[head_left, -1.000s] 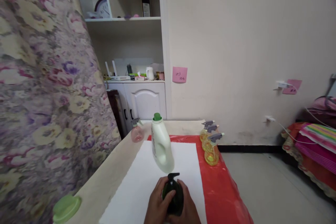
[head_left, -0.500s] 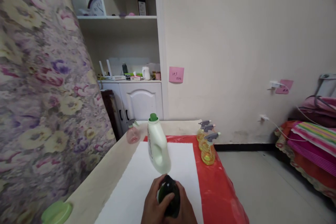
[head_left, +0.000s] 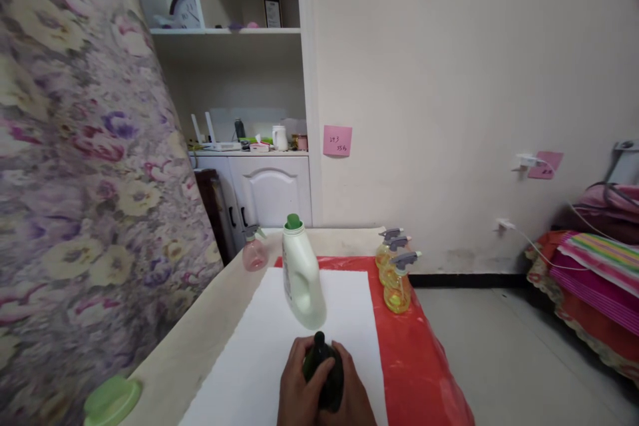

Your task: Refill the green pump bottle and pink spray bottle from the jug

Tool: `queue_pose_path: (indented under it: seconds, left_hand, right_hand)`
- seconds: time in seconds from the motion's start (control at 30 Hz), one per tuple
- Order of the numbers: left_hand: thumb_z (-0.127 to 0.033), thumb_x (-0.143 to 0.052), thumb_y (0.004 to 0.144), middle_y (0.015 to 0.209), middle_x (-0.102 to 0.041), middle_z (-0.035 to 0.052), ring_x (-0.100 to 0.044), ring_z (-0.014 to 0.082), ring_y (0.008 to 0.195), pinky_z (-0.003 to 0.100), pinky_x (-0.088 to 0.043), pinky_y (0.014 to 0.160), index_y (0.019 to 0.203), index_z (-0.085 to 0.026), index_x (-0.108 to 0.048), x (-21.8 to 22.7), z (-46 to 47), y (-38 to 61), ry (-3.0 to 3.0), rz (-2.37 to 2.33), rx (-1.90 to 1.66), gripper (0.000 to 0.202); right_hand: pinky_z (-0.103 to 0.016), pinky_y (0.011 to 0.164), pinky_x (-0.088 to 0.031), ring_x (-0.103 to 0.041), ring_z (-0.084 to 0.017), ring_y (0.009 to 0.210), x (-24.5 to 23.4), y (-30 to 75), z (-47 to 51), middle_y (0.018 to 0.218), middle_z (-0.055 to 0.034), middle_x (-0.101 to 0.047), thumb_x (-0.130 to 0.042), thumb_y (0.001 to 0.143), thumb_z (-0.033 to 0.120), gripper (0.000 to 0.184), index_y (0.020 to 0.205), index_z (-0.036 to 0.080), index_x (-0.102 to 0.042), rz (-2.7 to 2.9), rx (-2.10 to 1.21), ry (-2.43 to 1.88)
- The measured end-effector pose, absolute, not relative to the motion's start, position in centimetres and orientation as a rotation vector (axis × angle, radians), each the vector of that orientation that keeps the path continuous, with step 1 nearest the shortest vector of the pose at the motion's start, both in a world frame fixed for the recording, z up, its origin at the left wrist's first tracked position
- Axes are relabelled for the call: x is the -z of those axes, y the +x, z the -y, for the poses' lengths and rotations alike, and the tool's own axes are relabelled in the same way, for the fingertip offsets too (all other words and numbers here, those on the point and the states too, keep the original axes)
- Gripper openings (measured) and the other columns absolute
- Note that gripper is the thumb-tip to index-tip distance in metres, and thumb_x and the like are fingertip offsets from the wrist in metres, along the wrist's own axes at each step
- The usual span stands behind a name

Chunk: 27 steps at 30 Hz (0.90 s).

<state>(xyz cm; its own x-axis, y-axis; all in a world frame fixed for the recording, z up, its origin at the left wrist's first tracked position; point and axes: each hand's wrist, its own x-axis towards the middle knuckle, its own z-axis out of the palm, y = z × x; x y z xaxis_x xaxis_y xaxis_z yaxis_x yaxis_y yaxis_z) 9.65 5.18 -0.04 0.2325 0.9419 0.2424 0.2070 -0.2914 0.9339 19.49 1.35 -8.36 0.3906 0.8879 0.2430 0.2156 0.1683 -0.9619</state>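
Pump bottle point(head_left: 334, 387): dark green, held over the white sheet point(head_left: 254, 346), toward the table's point(head_left: 192, 339) near edge.
Pump spout point(head_left: 319, 339): rightward one second ago, now end-on; judged turned, whether head alone or whole bottle cannot be told.
Left hand point(head_left: 298, 381): fingers and thumb around bottle.
Right hand point(head_left: 353, 386): fingers around opposite side.

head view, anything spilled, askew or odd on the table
No spill or damage shows. Only the pale jug looks odd: it seems uncapped, with a narrower green piece poking up at the top.
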Motion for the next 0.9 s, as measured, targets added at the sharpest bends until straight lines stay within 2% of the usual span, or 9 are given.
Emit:
queue_pose_path:
  seconds: [0.07,0.2,0.3,0.37,0.47,0.6,0.73,0.9]
  left_hand:
    - [-0.036,-0.066,0.076,0.089,-0.066,0.001,-0.063,0.0246,0.092,0.035,-0.05,0.084,0.09,-0.023,-0.064,-0.5,-5.2,9.6,1.701,-1.014,-1.109,0.019]
    - [-0.036,-0.066,0.076,0.095,-0.067,0.0018,-0.063,0.0253,0.098,0.033,-0.048,0.088,0.093,-0.023,-0.066,-1.2,-5.6,9.0,1.72,-0.881,-0.997,0.021]
    - [-0.033,-0.068,0.075,0.103,-0.067,0.0031,-0.061,0.0257,0.103,0.034,-0.046,0.092,0.101,-0.023,-0.064,-0.8,-5.6,9.1,1.716,-0.943,-1.019,0.028]
    - [-0.033,-0.067,0.076,0.099,-0.066,0.0029,-0.062,0.0251,0.1,0.034,-0.047,0.09,0.1,-0.023,-0.063,-0.5,-5.4,9.4,1.734,-1.0,-1.059,0.026]
    - [-0.035,-0.064,0.079,0.091,-0.065,0.0018,-0.062,0.0241,0.094,0.032,-0.048,0.085,0.094,-0.023,-0.064,-0.6,-5.1,9.7,1.782,-0.97,-1.053,0.019]
    - [-0.036,-0.064,0.079,0.091,-0.066,0.0017,-0.063,0.0244,0.093,0.031,-0.048,0.083,0.09,-0.023,-0.066,-1.4,-5.6,9.1,1.776,-0.857,-0.974,0.017]
    - [-0.037,-0.069,0.073,0.094,-0.07,0.0025,-0.065,0.0269,0.097,0.034,-0.049,0.087,0.096,-0.022,-0.07,-1.4,-6.9,8.3,1.692,-0.758,-0.872,0.028]
    - [-0.033,-0.072,0.069,0.116,-0.071,0.0072,-0.061,0.0289,0.114,0.038,-0.044,0.101,0.115,-0.021,-0.064,-0.1,-7.0,8.5,1.552,-0.799,-0.88,0.048]
  right_hand:
    - [-0.044,0.104,-0.045,-0.055,-0.029,0.125,8.4,19.5,-1.4,0.136,-0.0119,-0.054,-0.07,0.052,0.017,0.09,0.135,0.02,-0.035,1.111,-0.645,-1.346]
    - [-0.045,0.107,-0.043,-0.053,-0.029,0.126,8.3,19.6,-1.3,0.137,-0.0117,-0.053,-0.066,0.05,0.01,0.092,0.135,0.02,-0.035,1.111,-0.657,-1.385]
    - [-0.047,0.106,-0.043,-0.054,-0.031,0.126,8.4,19.5,-1.3,0.137,-0.0148,-0.053,-0.069,0.053,0.017,0.089,0.135,0.018,-0.035,1.116,-0.625,-1.378]
    - [-0.048,0.106,-0.044,-0.054,-0.031,0.126,8.6,19.5,-1.4,0.137,-0.0157,-0.053,-0.069,0.056,0.022,0.086,0.135,0.018,-0.035,1.126,-0.594,-1.356]
    - [-0.047,0.104,-0.045,-0.054,-0.031,0.126,8.9,19.5,-1.6,0.137,-0.0134,-0.054,-0.069,0.055,0.02,0.087,0.135,0.02,-0.035,1.131,-0.594,-1.349]
    - [-0.043,0.106,-0.043,-0.053,-0.028,0.126,9.0,19.7,-1.6,0.138,-0.0095,-0.053,-0.07,0.051,0.014,0.092,0.135,0.023,-0.034,1.128,-0.637,-1.344]
    - [-0.042,0.108,-0.04,-0.051,-0.027,0.128,8.8,19.9,-1.5,0.139,-0.0084,-0.052,-0.066,0.047,0.008,0.095,0.135,0.023,-0.034,1.133,-0.687,-1.328]
    - [-0.042,0.106,-0.042,-0.05,-0.029,0.129,8.6,19.9,-1.6,0.141,-0.0085,-0.051,-0.065,0.046,0.007,0.096,0.135,0.024,-0.034,1.14,-0.693,-1.303]
